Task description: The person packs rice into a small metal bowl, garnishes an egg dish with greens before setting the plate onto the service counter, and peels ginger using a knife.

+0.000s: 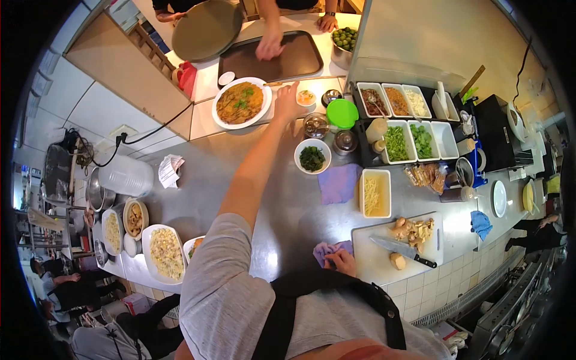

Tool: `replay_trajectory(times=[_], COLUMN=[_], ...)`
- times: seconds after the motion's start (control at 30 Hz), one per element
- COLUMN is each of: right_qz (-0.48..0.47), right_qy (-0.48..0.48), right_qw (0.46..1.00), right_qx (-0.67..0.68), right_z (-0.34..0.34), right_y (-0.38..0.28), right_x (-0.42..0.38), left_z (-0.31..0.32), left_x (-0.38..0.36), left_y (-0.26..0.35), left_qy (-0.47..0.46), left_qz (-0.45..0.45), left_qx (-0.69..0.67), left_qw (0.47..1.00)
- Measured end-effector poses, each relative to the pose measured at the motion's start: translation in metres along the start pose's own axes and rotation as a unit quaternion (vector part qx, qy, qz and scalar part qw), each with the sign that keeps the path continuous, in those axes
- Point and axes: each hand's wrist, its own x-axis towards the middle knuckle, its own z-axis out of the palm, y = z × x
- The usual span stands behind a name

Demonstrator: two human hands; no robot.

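My left hand (288,103) reaches far forward to the raised counter, between an oval plate of orange-brown food with green garnish (242,103) and a small white dish (306,98). Its fingers are curled together; a thin brown stick-like thing shows beside them, and what they hold is too small to name. Close to my body, my right hand (342,262) is closed on a crumpled purple cloth (324,253) at the steel counter's front edge. Right of it lies a white cutting board (372,264) with a knife (399,249) and peeled ginger-like pieces (414,231).
Across the counter, another person's hand (270,45) is over a dark tray (306,57), beside a round tray (207,30). Ingredient trays (396,144), a bowl of greens (312,157) and jars stand right of centre. Food containers (165,252) and a plastic tub (126,175) stand left.
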Motion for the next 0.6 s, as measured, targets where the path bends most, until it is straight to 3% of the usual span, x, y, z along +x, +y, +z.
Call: replay_trajectory(times=[0.17,0.4,0.53,0.6], right_qz=[-0.004,0.015,0.021,0.015], right_qy=[-0.012,-0.011,-0.012,-0.006], right_qw=[1.0,1.0,1.0,1.0], right_qx=[0.012,0.011,0.007,0.005], right_z=[0.005,-0.006,-0.008,-0.006], right_y=[0.014,-0.001,-0.004,-0.004], right_x=[-0.005,0.003,0.006,0.005], left_z=[0.031,0.01,-0.004,-0.005], left_x=[0.04,0.044,0.042,0.039], left_y=[0.005,-0.012,-0.024,-0.028], left_qy=[-0.195,-0.196,-0.239,-0.208], left_qz=[-0.004,-0.065,-0.035,-0.012], left_qx=[0.146,0.235,0.3,0.292], left_qw=[0.97,0.95,0.923,0.934])
